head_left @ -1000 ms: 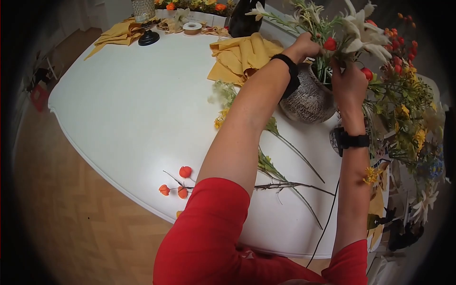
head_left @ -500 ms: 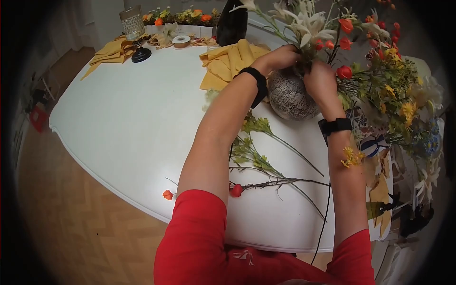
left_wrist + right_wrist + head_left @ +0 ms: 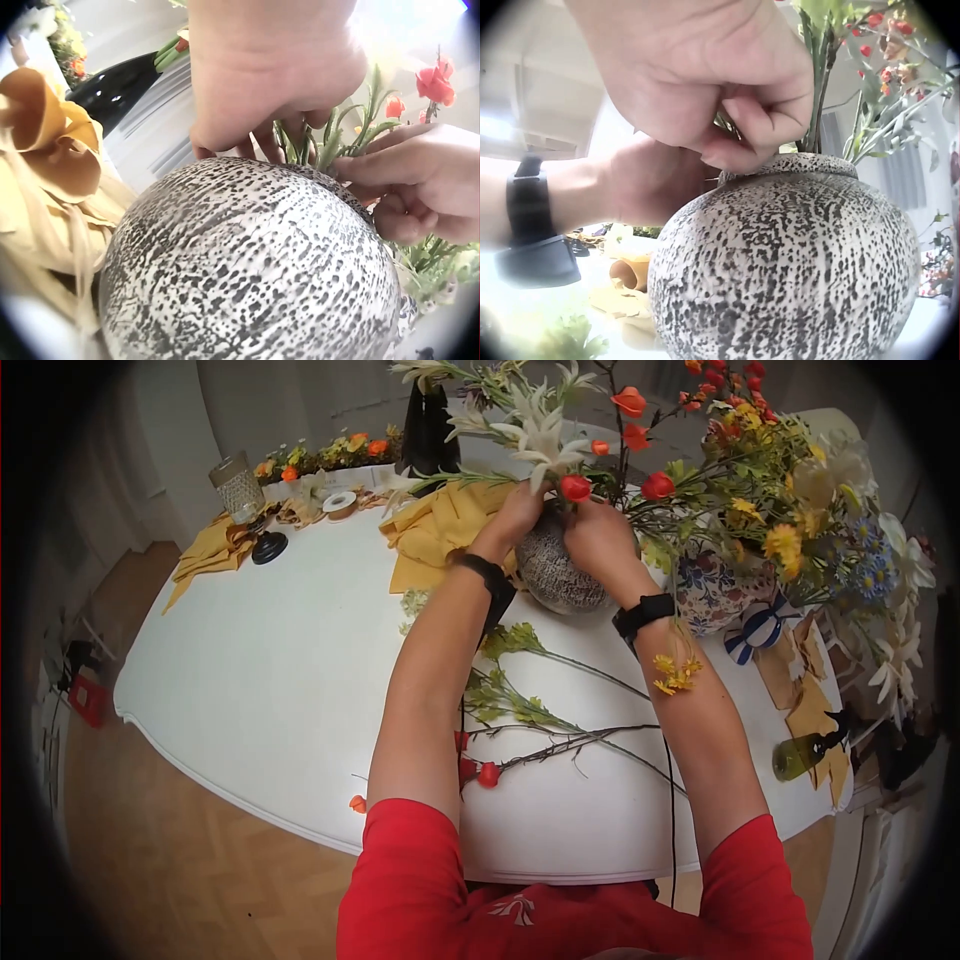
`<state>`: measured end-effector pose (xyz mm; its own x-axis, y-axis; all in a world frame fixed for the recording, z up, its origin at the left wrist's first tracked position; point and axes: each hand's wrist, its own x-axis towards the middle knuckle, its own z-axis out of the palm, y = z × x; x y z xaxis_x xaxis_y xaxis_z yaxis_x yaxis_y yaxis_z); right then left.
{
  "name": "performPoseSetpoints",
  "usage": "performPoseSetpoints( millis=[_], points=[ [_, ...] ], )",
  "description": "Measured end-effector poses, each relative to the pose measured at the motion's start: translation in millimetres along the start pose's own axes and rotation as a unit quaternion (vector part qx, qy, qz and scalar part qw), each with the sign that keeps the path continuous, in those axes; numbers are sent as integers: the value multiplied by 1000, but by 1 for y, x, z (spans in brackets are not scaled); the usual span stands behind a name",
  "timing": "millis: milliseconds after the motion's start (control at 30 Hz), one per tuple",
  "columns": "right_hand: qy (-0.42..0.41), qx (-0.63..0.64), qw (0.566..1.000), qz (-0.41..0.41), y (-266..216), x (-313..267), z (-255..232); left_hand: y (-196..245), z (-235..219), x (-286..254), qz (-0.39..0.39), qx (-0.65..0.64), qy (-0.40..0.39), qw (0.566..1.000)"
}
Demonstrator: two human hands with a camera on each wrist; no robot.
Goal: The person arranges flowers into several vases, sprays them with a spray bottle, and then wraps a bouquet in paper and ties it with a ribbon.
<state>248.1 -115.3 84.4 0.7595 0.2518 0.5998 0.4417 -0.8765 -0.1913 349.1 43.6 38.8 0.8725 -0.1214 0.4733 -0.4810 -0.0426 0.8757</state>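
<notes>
A round speckled vase (image 3: 562,575) stands at the table's far side, holding green stems with white flowers (image 3: 545,445) and red-orange blooms (image 3: 628,402). My left hand (image 3: 515,520) is at the left of its mouth, fingers around the stems (image 3: 304,142) at the rim. At the right of the mouth, my right hand (image 3: 603,545) has curled fingers and pinches stems by the rim (image 3: 787,161). In the right wrist view the right hand (image 3: 727,90) partly covers the left hand (image 3: 652,180). The fingertips inside the bunch are partly hidden.
Loose green sprigs (image 3: 510,695) and a dark branch (image 3: 560,745) lie on the white table (image 3: 250,680). Yellow cloth (image 3: 440,530) and a black vase (image 3: 428,435) stand behind. To the right are a patterned vase (image 3: 705,585), a blue-striped object (image 3: 757,630) and a green bottle (image 3: 797,757).
The head view has shifted, with vase and hands now nearer the middle. My hands remain at the vase's mouth, and the white flowers lean further left.
</notes>
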Motion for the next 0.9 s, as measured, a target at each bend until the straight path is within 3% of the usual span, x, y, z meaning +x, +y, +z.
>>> performPoseSetpoints(
  millis=[33, 167, 267, 333, 400, 500, 600, 700, 733, 833, 867, 900],
  points=[
    [3, 16, 1000, 16, -3, -5, 2, -16, 1, 9, -22, -86, 1, 996],
    [33, 83, 995, 33, -17, -29, -8, -16, -4, 4, 33, -36, -23, 999],
    [85, 120, 989, 9, -11, -45, -2, -24, -10, 1, 179, 59, -43, 981],
    [118, 148, 982, -19, -9, -55, 1, -23, -9, -3, 152, 12, -51, 987],
    [144, 181, 971, -59, -5, -63, 1, 20, -4, -32, 1, -128, -74, 989],
    [140, 273, 951, -28, 3, -69, 5, 17, -9, -35, 29, -73, -65, 995],
    [76, 295, 952, 29, 10, -68, -12, 59, 1, -50, 65, -70, -56, 994],
    [-102, 272, 949, 124, 33, -62, -19, 50, -7, -48, 115, 44, -70, 990],
    [-151, 299, 930, 149, 39, -61, -23, 79, -5, -66, 17, 49, -62, 997],
    [-118, 408, 851, 310, 71, -59, -3, 106, -11, -85, -118, 63, -55, 990],
    [-117, 424, 812, 383, 54, -62, -26, 84, -19, -82, -116, 72, -38, 990],
    [-105, 449, 808, 368, 50, -63, -39, 65, -27, -71, -110, 105, -56, 987]
  ],
)
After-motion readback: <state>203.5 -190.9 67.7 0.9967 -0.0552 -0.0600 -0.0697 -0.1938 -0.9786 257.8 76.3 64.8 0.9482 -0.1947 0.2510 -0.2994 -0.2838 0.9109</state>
